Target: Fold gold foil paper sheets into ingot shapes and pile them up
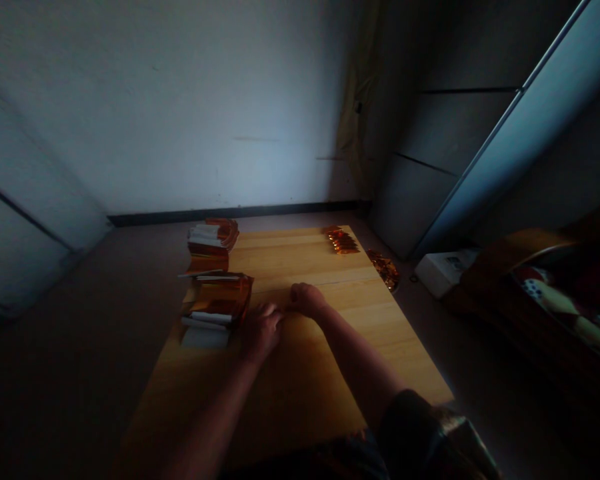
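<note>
On a low wooden board [330,347] both of my hands rest close together near its middle. My left hand [260,330] lies on the wood with fingers bent forward, right beside a stack of shiny orange-gold foil sheets [219,300] with white paper strips. My right hand [306,299] is curled into a loose fist, fingertips pressed down next to the left fingers. What, if anything, they pinch is too dark to make out. A second foil stack [211,241] sits further back on the left.
A small pile of folded gold pieces [341,240] lies at the board's far right corner, with crumpled foil [386,270] on the floor beside it. A white box [445,270] and patterned bedding [565,300] are to the right. A wall stands behind.
</note>
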Available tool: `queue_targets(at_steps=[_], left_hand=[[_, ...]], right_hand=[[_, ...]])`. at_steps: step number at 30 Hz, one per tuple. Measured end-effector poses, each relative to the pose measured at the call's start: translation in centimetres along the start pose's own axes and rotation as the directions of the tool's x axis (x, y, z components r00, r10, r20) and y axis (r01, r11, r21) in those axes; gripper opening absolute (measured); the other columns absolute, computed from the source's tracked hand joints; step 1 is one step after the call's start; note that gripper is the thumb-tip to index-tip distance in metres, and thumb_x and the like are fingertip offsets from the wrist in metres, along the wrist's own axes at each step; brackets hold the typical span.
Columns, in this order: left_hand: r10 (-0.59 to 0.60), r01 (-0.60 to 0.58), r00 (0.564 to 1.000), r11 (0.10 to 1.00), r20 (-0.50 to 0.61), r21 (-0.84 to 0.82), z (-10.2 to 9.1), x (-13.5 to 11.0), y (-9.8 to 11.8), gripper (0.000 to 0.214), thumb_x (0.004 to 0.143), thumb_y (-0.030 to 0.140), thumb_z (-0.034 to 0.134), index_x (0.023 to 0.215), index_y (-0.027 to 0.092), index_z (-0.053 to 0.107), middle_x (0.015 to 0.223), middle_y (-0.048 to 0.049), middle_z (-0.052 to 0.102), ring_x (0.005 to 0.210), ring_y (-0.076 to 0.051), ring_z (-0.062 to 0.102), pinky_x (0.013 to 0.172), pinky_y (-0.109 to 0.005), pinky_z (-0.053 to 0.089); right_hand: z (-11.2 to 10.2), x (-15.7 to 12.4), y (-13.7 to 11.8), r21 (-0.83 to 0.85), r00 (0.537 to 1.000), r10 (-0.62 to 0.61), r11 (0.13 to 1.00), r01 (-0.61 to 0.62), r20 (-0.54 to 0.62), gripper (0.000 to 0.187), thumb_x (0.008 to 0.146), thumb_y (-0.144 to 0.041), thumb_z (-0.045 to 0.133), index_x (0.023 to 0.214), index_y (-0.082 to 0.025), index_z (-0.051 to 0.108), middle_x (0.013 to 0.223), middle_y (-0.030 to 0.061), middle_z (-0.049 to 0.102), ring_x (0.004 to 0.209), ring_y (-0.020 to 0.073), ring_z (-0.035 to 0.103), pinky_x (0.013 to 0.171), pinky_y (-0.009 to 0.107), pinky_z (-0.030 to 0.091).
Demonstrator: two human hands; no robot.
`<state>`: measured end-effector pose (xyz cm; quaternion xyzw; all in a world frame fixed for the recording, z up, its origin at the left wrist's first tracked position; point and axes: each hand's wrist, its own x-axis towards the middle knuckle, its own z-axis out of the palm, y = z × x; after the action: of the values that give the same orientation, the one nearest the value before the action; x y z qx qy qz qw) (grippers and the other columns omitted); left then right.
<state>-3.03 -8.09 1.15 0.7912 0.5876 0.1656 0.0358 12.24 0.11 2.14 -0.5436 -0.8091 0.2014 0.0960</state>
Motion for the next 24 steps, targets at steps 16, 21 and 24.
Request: queue_targets(at_steps=[16, 21, 24], left_hand=[[-0.002, 0.002, 1.000, 1.000, 0.018, 0.021, 0.09, -0.10, 0.20, 0.026, 0.079, 0.011, 0.048, 0.091, 0.022, 0.068, 0.099, -0.0062, 0.061, 0.097, -0.020, 0.050, 0.085, -0.034, 0.040], [-0.003, 0.002, 1.000, 0.999, 0.025, 0.034, -0.04, -0.13, 0.30, 0.027, 0.078, 0.009, 0.047, 0.090, 0.021, 0.068, 0.095, -0.0069, 0.060, 0.096, -0.020, 0.050, 0.084, -0.034, 0.040], [0.014, -0.015, 1.000, 0.999, 0.022, 0.039, -0.15, 0.08, 0.48, 0.026, 0.080, 0.010, 0.045, 0.087, 0.021, 0.068, 0.092, -0.0075, 0.060, 0.095, -0.020, 0.049, 0.084, -0.034, 0.040]], right_hand=[[-0.60, -0.05, 0.00, 0.218, 0.989, 0.147, 0.966, -0.140, -0.014, 0.018, 0.067, -0.011, 0.059, 0.082, -0.018, 0.066, 0.074, 0.0000, 0.067, 0.060, 0.0094, 0.055, 0.053, 0.017, 0.036], [-0.23, 0.13, 0.18, 0.241, 0.983, 0.182, 0.954, -0.176, -0.007, 0.020, 0.069, -0.009, 0.057, 0.085, -0.018, 0.065, 0.076, 0.0014, 0.067, 0.057, 0.0093, 0.056, 0.050, 0.016, 0.037], [-0.20, 0.20, 0.24, 0.256, 0.983, 0.184, 0.950, -0.177, -0.004, 0.020, 0.070, -0.011, 0.056, 0.086, -0.018, 0.066, 0.075, 0.0015, 0.068, 0.058, 0.0099, 0.057, 0.052, 0.017, 0.038]])
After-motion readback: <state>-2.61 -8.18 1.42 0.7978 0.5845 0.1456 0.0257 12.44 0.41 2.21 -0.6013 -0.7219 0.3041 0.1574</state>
